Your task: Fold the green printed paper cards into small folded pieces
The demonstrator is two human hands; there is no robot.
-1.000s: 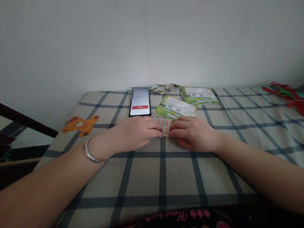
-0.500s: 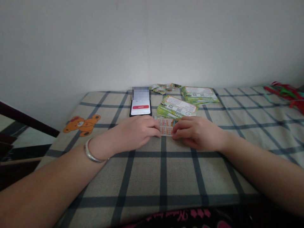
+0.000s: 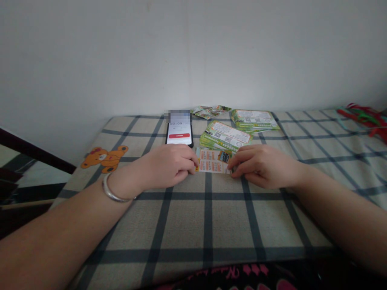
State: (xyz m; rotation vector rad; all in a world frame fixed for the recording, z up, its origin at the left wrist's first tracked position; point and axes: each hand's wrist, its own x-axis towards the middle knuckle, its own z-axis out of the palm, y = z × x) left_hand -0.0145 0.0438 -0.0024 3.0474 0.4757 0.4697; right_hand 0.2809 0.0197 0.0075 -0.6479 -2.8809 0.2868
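A printed leaflet (image 3: 211, 161) with rows of orange and white boxes and a small picture lies flat on the checked cloth. At its left edge, the bent fingers of my left hand (image 3: 171, 166) are closed on it. My right hand (image 3: 263, 165) grips the opposite edge, thumb and fingers together. Just behind the leaflet sits a fanned stack of green-and-white leaflets (image 3: 226, 135). Beyond my left hand lies a phone (image 3: 179, 135), its lit screen showing a red button.
A second leaflet stack (image 3: 255, 120) is at the back right. Folded leaflets (image 3: 211, 111) rest against the wall (image 3: 193, 56). A bear figure (image 3: 104, 158) is at the cloth's left edge. Red and green items (image 3: 367, 119) lie far right.
My hands have moved apart, the left one leftward and the right one rightward. More of the leaflet between them now shows, including its picture.
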